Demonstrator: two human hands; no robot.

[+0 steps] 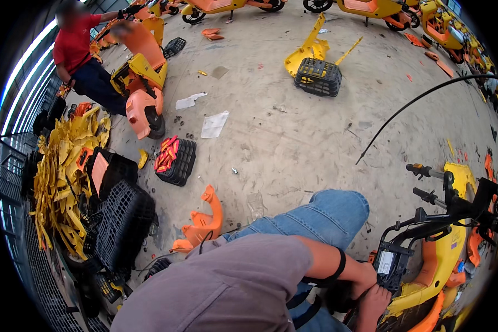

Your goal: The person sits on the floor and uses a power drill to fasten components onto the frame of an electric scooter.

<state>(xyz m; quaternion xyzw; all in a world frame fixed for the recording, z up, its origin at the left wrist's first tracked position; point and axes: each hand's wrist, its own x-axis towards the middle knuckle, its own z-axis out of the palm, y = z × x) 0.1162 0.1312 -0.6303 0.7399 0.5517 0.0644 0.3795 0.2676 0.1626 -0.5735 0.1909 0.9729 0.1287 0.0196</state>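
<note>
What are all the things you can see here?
scooter being worked on: one, yellow and orange with black handlebars, lower right
black box: one, on that scooter's front, by the hands
scooter with a person: one, orange and yellow, upper left
person in a red top: one, bent over that scooter
parked scooters: several, yellow and orange, along the top edge and right rim
pile of body panels: many, mostly yellow, left side
black baskets: several, upper middle, centre left and by the pile
loose orange panel: one, on the floor near the knee
paper sheets: two, white, on the concrete floor
black cable: one, curving across the right
own hands: both low at the scooter's front; which is which, and their grip, cannot be told
</note>
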